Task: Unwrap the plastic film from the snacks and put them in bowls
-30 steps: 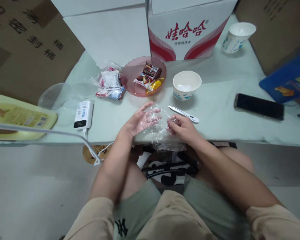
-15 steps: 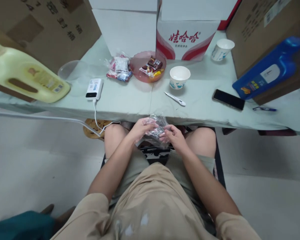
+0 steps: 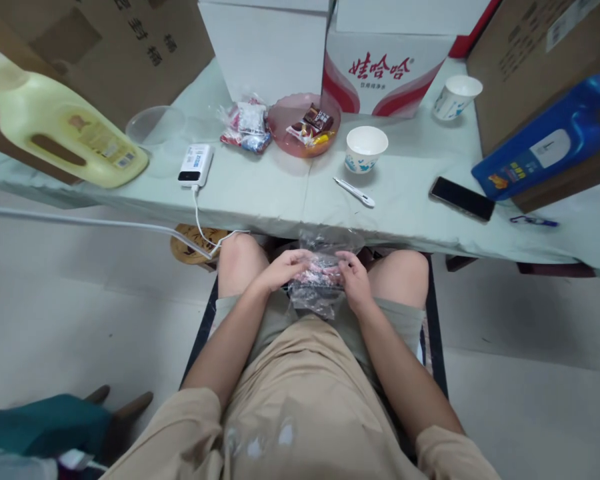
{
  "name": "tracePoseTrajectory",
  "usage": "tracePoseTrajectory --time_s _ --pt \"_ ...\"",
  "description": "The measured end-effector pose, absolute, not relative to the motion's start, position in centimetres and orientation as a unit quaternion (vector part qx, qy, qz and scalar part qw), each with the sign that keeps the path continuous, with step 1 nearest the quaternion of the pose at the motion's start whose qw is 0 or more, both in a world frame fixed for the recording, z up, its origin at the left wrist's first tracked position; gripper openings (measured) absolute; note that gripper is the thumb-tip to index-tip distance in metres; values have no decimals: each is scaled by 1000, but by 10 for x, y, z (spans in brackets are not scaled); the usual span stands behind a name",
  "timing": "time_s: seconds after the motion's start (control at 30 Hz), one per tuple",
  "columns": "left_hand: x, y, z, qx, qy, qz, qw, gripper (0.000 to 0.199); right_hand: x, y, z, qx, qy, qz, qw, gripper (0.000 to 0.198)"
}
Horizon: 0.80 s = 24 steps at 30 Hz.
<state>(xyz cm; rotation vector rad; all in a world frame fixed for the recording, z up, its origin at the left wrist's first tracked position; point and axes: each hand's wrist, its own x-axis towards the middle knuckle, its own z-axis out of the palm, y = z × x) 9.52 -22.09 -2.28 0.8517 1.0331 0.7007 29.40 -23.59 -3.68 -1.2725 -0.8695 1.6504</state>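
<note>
Over my lap, at the table's front edge, my two hands hold a crumpled clear plastic bag (image 3: 316, 301) between them. My left hand (image 3: 286, 269) grips its left side, thumb on top and fingers partly behind the film. At the right side, my right hand (image 3: 355, 280) has its fingers curled round the plastic. Whether anything lies inside the bag I cannot make out through the shine. Nearest on the table are a white utility knife (image 3: 354, 192) and a paper cup (image 3: 367, 150).
Across the green tablecloth (image 3: 270, 193) stand a yellow jug (image 3: 65, 127), a power bank (image 3: 196, 165) with cable, a candy bag (image 3: 247, 125), a pink plate (image 3: 285, 140) with snacks, a second cup (image 3: 457, 98), a phone (image 3: 462, 198), a pen (image 3: 535, 221) and a blue bottle (image 3: 543, 140). Boxes stand behind.
The plastic bag is now spread taller between my hands, its lower end hanging nearer my body. My hands have moved slightly apart. The whole view has shifted a little.
</note>
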Motion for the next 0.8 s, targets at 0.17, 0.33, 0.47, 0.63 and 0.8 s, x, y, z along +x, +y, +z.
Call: tracePoseTrajectory --time_s 0.17,0.33,0.47,0.63,0.8 --pt "102 -214 -37 366 505 353 697 38 289 -233 -50 -521 -323 643 459 42" --pt "103 -215 -40 360 494 365 703 39 284 -230 -61 -527 -289 625 498 34" --pt "99 -212 -36 320 488 417 696 31 288 -225 -65 -517 -253 623 530 29" --pt "90 -206 -35 337 475 444 680 21 292 -225 -62 -491 -218 640 549 28" --pt "86 -206 -40 504 517 390 571 26 287 -228 -60 -519 -195 689 467 79"
